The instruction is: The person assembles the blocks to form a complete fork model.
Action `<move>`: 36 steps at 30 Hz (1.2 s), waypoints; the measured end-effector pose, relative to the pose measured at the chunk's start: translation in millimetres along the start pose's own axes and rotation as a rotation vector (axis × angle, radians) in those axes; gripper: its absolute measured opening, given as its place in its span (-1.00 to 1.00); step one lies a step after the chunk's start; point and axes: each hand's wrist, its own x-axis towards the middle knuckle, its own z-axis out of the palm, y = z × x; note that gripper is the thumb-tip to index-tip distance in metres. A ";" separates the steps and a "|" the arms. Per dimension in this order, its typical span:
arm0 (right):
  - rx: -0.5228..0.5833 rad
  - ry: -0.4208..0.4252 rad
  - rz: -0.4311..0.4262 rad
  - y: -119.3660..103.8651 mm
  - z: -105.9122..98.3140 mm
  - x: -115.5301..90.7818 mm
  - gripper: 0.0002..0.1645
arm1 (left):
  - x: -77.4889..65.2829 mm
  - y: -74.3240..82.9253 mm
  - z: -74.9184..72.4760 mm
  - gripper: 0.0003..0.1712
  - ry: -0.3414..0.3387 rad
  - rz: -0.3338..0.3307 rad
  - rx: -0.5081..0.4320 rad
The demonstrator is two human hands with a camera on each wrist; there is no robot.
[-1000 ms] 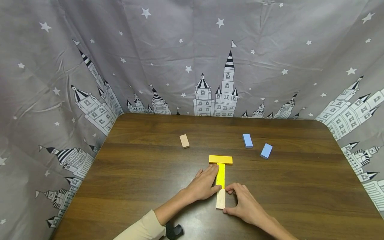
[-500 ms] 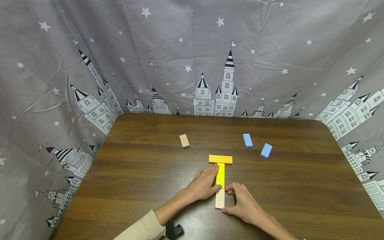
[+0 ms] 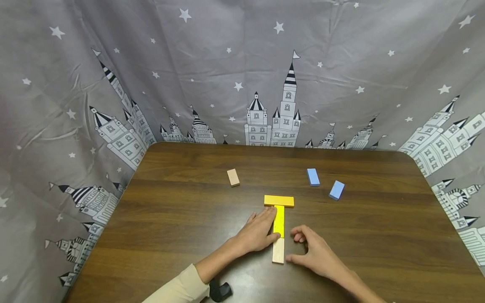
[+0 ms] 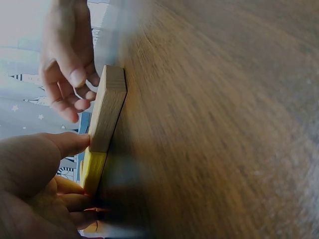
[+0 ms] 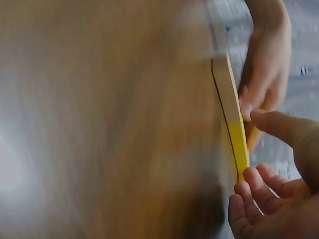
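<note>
A bright yellow block (image 3: 279, 221) lies lengthwise on the table in the head view. Its far end meets an orange block (image 3: 278, 201) laid crosswise, and its near end meets a plain wooden block (image 3: 278, 251) in line with it. My left hand (image 3: 254, 231) rests along the yellow block's left side, fingertips at the far end and thumb by the joint with the plain block. To the right, my right hand (image 3: 316, 252) stands a little apart from the plain block, thumb and fingers spread with nothing between them. The left wrist view shows the plain block (image 4: 107, 109) lying flat.
Farther back on the brown table (image 3: 182, 210) lie a small beige block (image 3: 233, 177) and two blue blocks, one upright-looking (image 3: 313, 176) and one slanted (image 3: 337, 190). A grey castle-print curtain (image 3: 212, 63) hangs behind the table. A black device (image 3: 220, 291) sits at my left wrist.
The plain block shifted slightly left into line with the yellow one. After that, my right hand let go of its side and drew back to the right. My left hand stayed in place.
</note>
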 end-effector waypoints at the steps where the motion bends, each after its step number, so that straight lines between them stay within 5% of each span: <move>1: 0.015 0.022 0.005 4.0 -4.7 1.5 -0.34 | -0.1 0.0 -0.3 -0.15 -0.002 0.000 0.002; 10: -0.099 0.247 0.021 48.1 -64.1 17.4 -0.49 | -0.1 -0.4 -0.9 -0.15 -0.015 0.005 0.009; 15: -0.168 0.304 0.048 73.8 -95.5 29.2 -0.37 | -0.1 -0.4 -0.9 -0.14 -0.021 0.004 0.002; 25: -0.162 0.186 0.150 100.7 -120.5 60.8 -0.03 | -0.8 -0.9 -2.0 -0.13 -0.019 0.007 -0.004; 36: -0.198 0.151 0.174 101.4 -125.7 68.5 -0.12 | -0.2 -2.1 -0.8 -0.12 -0.016 0.009 0.005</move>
